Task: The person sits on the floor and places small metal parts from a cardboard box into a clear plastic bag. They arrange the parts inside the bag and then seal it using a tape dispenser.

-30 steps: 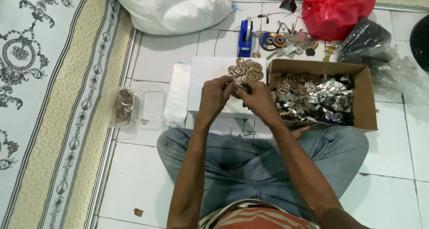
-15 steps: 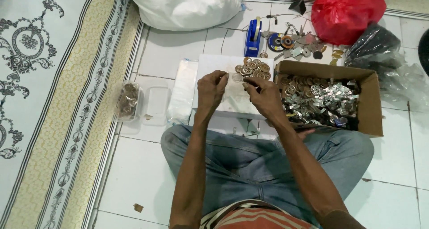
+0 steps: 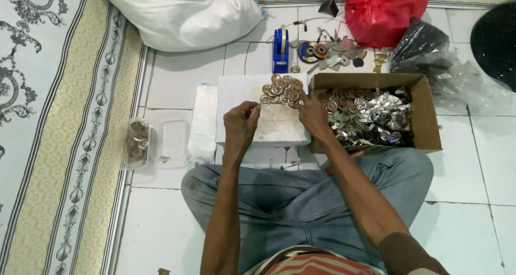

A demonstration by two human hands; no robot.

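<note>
I sit cross-legged on white floor tiles with a white board point(image 3: 243, 89) in front of my knees. A pile of small brass-coloured rings point(image 3: 281, 89) lies on the board's far right corner. My left hand point(image 3: 240, 125) hovers over the board with its fingers pinched, and what it holds is too small to make out. My right hand point(image 3: 312, 114) reaches to the right edge of the ring pile, fingertips touching it. To the right of the board, an open cardboard box point(image 3: 424, 111) holds several silvery and brass metal parts.
A blue tape dispenser point(image 3: 280, 49) and loose metal bits point(image 3: 328, 52) lie beyond the board. A clear plastic container point(image 3: 137, 142) with brass pieces sits left. A white sack point(image 3: 183, 12), red bag point(image 3: 384, 12) and dark bags point(image 3: 424, 46) line the back; a patterned mat point(image 3: 48, 119) runs along the left.
My hands, close together over the board a second ago, have parted. The right hand has moved to the ring pile; the left stays over the board. The head camera has shifted slightly.
</note>
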